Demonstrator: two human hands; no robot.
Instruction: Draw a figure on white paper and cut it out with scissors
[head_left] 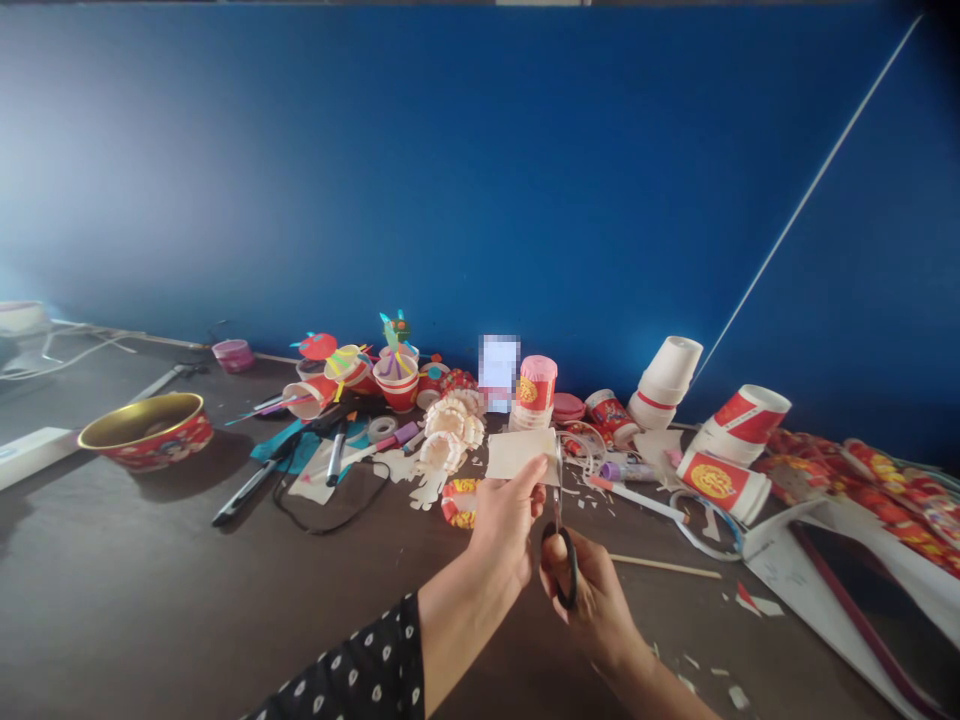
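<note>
My left hand (pixel 506 520) pinches a rectangular piece of cream paper (pixel 521 456) near its lower edge. My right hand (pixel 592 600) is shut on a pair of black-handled scissors (pixel 561 565), its fingers through the loops. The steel blades (pixel 557 490) point upward and meet the paper's right edge. Where they overlap the paper, I cannot tell whether they have cut into it. Small paper scraps (pixel 739 697) lie on the dark table (pixel 187 590) around and beyond my hands.
Just past my hands are red paper cups, paper crafts, markers and a tape roll (pixel 382 430). A red bowl with a gold interior (pixel 146 430) stands left. Stacked cups (pixel 664 383) stand against the blue wall (pixel 450 170), and red patterned paper (pixel 885 490) lies right.
</note>
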